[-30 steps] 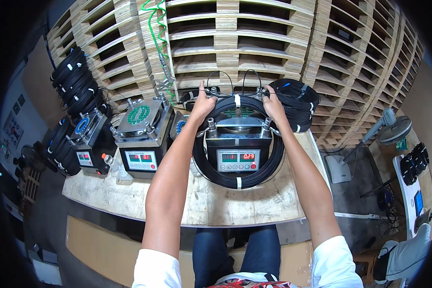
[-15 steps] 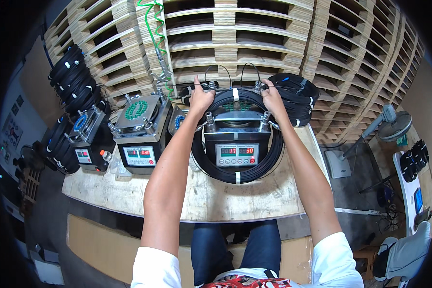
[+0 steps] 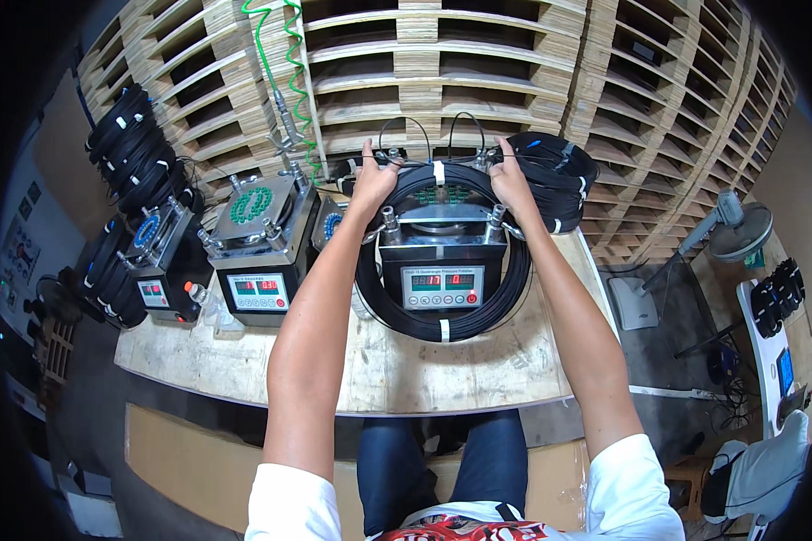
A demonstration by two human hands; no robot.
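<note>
A large coil of black cable (image 3: 489,323), bound with white ties, rings the front of a metal-topped, black-bodied polishing machine (image 3: 391,263). My left hand (image 3: 374,185) is closed at the coil's upper left, its thumb pointing up. At the upper right my right hand (image 3: 511,186) grips the coil in the same way. Behind the coil, green pads show on the machine's top plate, partly covered. Two thin cable loops (image 3: 404,120) arch up between my hands. The fingertips are hidden behind my hands. A lit red-digit display (image 3: 442,288) shows inside the ring.
Two similar machines, one with a green ring (image 3: 252,206) on top, stand to the left on the wooden table (image 3: 406,383). Black cable coils are stacked at far left (image 3: 128,135) and behind right (image 3: 555,176). Pallets (image 3: 487,63) rise behind; a fan (image 3: 740,233) stands at right.
The right-hand digits on the middle machine's display have changed. My hands keep their hold on the coil with hardly any movement; the whole view has shifted slightly.
</note>
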